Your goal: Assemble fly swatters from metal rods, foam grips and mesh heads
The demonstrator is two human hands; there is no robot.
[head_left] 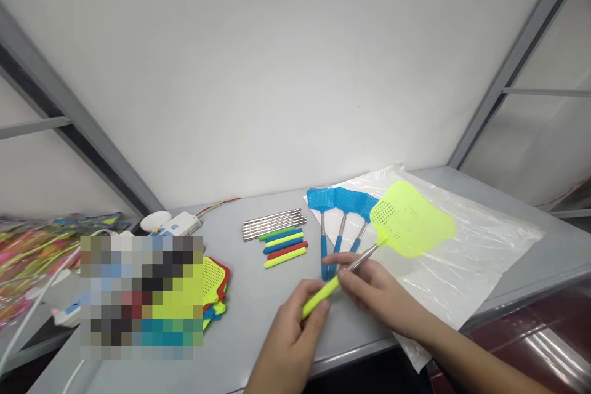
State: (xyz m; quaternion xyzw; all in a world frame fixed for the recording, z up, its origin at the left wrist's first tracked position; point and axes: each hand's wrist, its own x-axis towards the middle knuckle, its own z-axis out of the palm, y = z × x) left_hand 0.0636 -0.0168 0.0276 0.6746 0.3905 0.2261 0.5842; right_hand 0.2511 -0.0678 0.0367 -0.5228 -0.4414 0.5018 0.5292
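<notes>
A yellow-green fly swatter (410, 221) with a short metal shaft is held up above the table's front edge. My left hand (295, 332) is closed around the lower end of its yellow handle. Fingers of my right hand (369, 283) pinch the swatter where the handle meets the shaft. Behind my right hand lie three blue fly swatters (341, 200), fanned out, their heads overlapping and their handles partly covered by my fingers. To their left rest several loose colored handles (285, 257) in green, blue, yellow and red, beside a row of silver metal rods (272, 226).
A white plastic bag (480, 252) spreads over the table's right side and hangs off its front edge. Swatter heads (215, 280) are piled at left, partly blurred out. Power strips (182, 223) and a white cable (34, 301) lie near colorful packages (28, 265). A white wall stands behind.
</notes>
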